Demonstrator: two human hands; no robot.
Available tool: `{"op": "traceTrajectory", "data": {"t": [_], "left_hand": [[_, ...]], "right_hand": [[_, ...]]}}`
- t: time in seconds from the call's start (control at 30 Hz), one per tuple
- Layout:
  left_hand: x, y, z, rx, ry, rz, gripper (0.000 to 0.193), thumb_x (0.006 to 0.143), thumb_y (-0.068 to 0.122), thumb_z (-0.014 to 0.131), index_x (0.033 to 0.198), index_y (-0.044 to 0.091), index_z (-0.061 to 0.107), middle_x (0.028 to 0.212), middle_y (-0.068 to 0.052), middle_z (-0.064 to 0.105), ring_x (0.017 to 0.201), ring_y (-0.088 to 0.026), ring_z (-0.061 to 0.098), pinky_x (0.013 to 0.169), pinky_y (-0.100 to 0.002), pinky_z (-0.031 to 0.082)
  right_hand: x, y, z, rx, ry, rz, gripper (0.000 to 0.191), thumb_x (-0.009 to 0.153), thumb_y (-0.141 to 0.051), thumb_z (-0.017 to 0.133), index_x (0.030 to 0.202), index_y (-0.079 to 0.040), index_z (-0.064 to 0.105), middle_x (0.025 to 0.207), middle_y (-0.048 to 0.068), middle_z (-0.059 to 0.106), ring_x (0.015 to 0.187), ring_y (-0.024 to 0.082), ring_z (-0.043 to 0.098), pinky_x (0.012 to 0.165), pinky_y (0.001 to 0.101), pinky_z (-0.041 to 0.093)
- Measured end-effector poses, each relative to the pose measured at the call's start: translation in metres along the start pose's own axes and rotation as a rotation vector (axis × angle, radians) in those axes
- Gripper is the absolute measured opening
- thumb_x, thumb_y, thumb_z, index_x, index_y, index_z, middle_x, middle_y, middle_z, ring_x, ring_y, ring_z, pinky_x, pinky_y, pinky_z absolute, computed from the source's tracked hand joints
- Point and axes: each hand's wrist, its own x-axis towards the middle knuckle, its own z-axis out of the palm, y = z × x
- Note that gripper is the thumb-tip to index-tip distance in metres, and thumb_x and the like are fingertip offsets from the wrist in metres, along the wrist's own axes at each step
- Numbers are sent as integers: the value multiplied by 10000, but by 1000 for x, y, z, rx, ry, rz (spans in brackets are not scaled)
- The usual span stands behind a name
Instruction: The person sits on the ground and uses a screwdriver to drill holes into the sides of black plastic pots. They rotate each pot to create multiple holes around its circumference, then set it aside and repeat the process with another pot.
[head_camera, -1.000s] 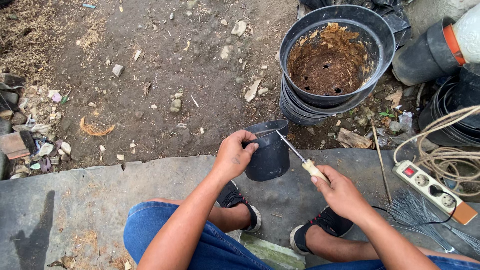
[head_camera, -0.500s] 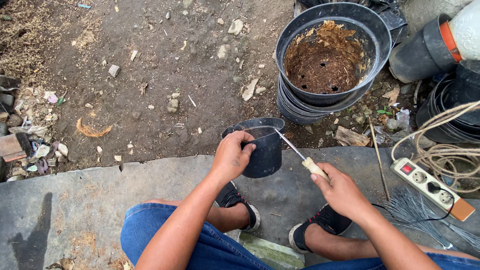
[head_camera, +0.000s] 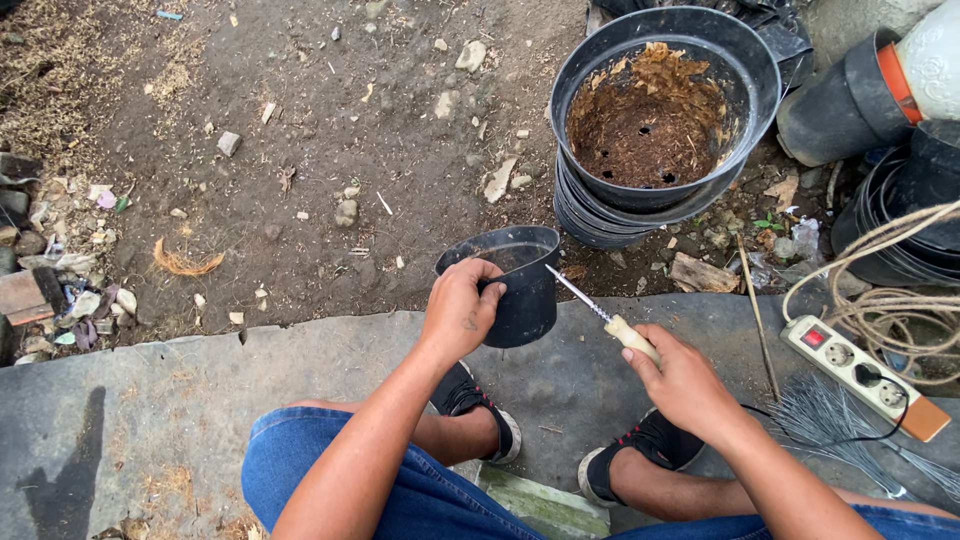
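My left hand (head_camera: 462, 308) grips the rim of a small black plastic pot (head_camera: 520, 285), holding it tilted above the concrete slab (head_camera: 200, 390). My right hand (head_camera: 685, 380) is closed on the pale handle of a thin metal tool (head_camera: 600, 310). Its blade points up and left, with the tip against the pot's right side. My knees in blue jeans and my dark shoes are below the hands.
A stack of large black pots (head_camera: 660, 120) with brown fibre inside stands on the dirt beyond. At the right lie a power strip (head_camera: 865, 375), coiled rope (head_camera: 890, 270), a thin stick (head_camera: 755, 310) and more dark pots (head_camera: 850, 110). Stones and rubble litter the ground at left.
The small pot has been turned and raised a little in my left hand. The tool's tip stays against its right side.
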Motion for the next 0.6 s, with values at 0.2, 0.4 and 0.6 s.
{"op": "traceTrajectory", "data": {"t": [0.2, 0.4, 0.6], "left_hand": [[-2, -3, 3, -17, -23, 18, 118, 852, 112, 728, 944, 41, 709, 934, -137, 703, 963, -350, 654, 852, -440, 496], [-1, -4, 6, 12, -27, 32, 102, 848, 108, 730, 926, 44, 711, 923, -135, 699, 961, -350, 650, 859, -441, 491], [-1, -5, 9, 29, -17, 52, 112, 843, 112, 737, 939, 58, 719, 932, -127, 702, 959, -345, 646, 862, -440, 488]], "right_hand": [[2, 10, 6, 22, 116, -139, 365, 927, -292, 660, 1223, -81, 626, 996, 201, 732, 899, 380, 710, 779, 468, 528], [8, 16, 7, 19, 138, -179, 353, 915, -281, 674, 1188, -64, 621, 1036, 208, 718, 942, 409, 693, 798, 481, 522], [7, 16, 7, -28, 194, -222, 342, 895, -263, 697, 1150, -56, 604, 1056, 197, 705, 949, 409, 689, 794, 495, 522]]}}
